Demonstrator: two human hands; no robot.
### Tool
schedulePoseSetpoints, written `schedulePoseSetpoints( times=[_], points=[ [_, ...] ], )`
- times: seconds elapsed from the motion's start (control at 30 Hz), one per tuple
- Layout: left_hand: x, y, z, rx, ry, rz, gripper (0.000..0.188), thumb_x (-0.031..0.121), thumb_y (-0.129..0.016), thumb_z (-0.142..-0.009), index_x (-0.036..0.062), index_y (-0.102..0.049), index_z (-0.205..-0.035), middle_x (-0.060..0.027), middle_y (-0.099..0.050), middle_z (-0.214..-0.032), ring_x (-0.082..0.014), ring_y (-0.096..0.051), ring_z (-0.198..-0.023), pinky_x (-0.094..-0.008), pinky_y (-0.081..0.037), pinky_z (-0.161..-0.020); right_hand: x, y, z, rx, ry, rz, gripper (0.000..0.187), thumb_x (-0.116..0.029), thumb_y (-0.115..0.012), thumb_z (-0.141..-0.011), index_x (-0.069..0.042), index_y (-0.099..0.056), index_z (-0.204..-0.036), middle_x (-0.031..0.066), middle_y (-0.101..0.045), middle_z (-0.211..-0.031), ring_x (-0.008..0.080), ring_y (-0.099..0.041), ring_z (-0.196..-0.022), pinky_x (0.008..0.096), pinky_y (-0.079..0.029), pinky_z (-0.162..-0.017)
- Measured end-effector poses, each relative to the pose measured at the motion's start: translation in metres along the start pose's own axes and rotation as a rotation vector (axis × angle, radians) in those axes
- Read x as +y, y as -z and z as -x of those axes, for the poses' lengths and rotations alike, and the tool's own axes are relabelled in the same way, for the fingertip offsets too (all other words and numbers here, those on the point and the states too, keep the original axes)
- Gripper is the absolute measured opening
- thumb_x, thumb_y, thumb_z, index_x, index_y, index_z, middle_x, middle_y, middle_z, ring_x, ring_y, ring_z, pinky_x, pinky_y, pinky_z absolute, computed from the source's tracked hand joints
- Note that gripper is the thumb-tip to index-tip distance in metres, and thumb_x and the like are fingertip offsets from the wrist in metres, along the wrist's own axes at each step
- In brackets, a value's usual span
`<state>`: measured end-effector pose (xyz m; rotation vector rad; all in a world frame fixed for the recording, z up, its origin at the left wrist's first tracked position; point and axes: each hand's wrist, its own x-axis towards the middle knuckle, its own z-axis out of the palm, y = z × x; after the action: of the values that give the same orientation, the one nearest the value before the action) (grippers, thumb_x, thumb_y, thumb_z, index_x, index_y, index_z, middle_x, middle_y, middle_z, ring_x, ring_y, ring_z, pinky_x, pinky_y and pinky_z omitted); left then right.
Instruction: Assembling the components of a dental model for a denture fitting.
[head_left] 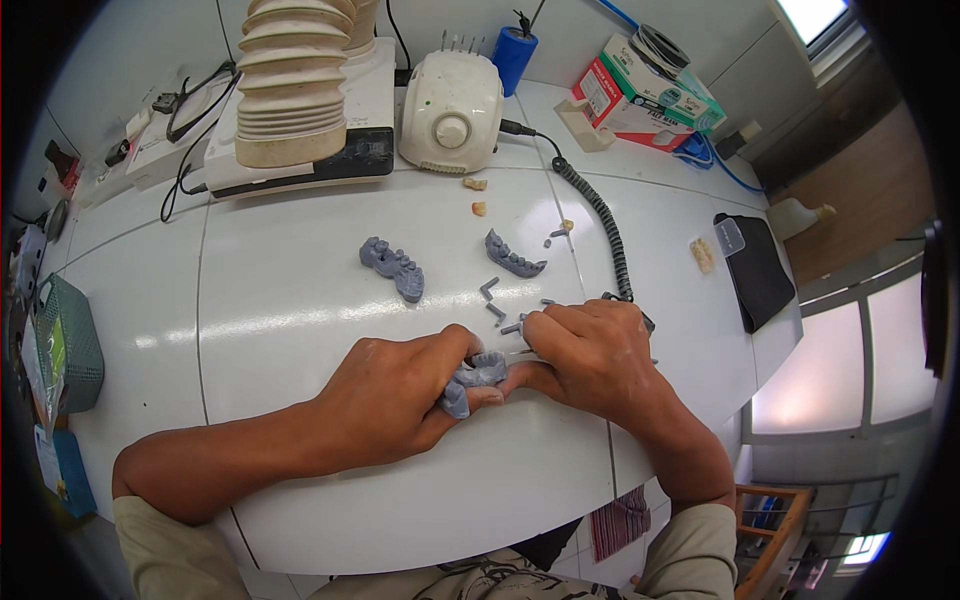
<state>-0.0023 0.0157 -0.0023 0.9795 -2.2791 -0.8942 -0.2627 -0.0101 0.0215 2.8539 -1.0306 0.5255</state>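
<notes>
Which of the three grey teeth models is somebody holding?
The grey dental model gripped in the left hand. The other two, the leftmost model and the slim curved model, lie untouched on the white table.

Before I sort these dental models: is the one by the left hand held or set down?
Held: the left hand grips the gray dental model between thumb and fingers.

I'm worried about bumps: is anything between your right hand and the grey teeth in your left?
Just the thin tool tip from the right hand, pointing at the grey teeth model in the left hand. Nothing else visible stands between them.
</notes>
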Motion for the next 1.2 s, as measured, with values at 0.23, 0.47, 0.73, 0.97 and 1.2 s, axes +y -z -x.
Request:
schedulePoseSetpoints(
  times=[0.23,0.47,0.73,0.97,1.2],
  points=[
    [0.001,-0.002,0.002,-0.013,-0.009,-0.083,0.038,0.033,-0.079,-0.101,-0.0002,-0.062,-0.11,-0.0147,-0.07,-0.076,-0.0331,-0.07,-0.059,-0.0413,-0.052,-0.052,-0.002,-0.003,0.0,-0.026,-0.004,0.027,0.046,-0.048,-0.087,-0.08,-0.011,-0.059,-0.081,0.0014,-0.061,-0.066,0.0204,-0.064,-0.053,0.034,-0.046,-0.05],
    [0.003,-0.001,0.003,-0.049,0.013,-0.121,0.036,0.03,-0.078,-0.1,0.0005,-0.061,-0.109,-0.0147,-0.069,-0.075,-0.0338,-0.069,-0.058,-0.0431,-0.05,-0.051,-0.002,-0.01,0.002,-0.024,0.003,0.01,0.046,-0.049,-0.086,-0.08,-0.011,-0.06,-0.08,0.0022,-0.057,-0.065,0.0212,-0.059,-0.051,0.0361,-0.043,-0.049],
    [0.002,-0.003,0.003,-0.03,0.006,-0.145,0.035,0.029,-0.078,-0.1,0.0009,-0.06,-0.106,-0.0143,-0.068,-0.071,-0.0339,-0.069,-0.057,-0.0436,-0.05,-0.05,-0.002,-0.012,0.003,-0.034,-0.004,-0.011,0.045,-0.048,-0.086,-0.08,-0.011,-0.061,-0.081,0.0026,-0.059,-0.065,0.0214,-0.061,-0.051,0.0362,-0.044,-0.049],
    [0.004,-0.003,0.003,-0.032,0.003,-0.166,0.034,0.029,-0.078,-0.1,0.0011,-0.059,-0.104,-0.0142,-0.068,-0.07,-0.0334,-0.068,-0.055,-0.0425,-0.049,-0.049,-0.002,-0.014,0.003,-0.031,-0.001,-0.011,0.044,-0.048,-0.085,-0.081,-0.011,-0.061,-0.081,0.0024,-0.059,-0.065,0.0216,-0.061,-0.051,0.0362,-0.044,-0.049],
    [0.0,-0.004,0.003,-0.014,-0.01,-0.151,0.034,0.03,-0.077,-0.101,0.0015,-0.058,-0.103,-0.0136,-0.067,-0.069,-0.0329,-0.067,-0.054,-0.0431,-0.049,-0.049,-0.002,-0.014,0.003,-0.026,-0.011,-0.014,0.043,-0.048,-0.085,-0.082,-0.01,-0.063,-0.082,0.0025,-0.061,-0.066,0.0208,-0.06,-0.051,0.0355,-0.043,-0.049]
  ],
)
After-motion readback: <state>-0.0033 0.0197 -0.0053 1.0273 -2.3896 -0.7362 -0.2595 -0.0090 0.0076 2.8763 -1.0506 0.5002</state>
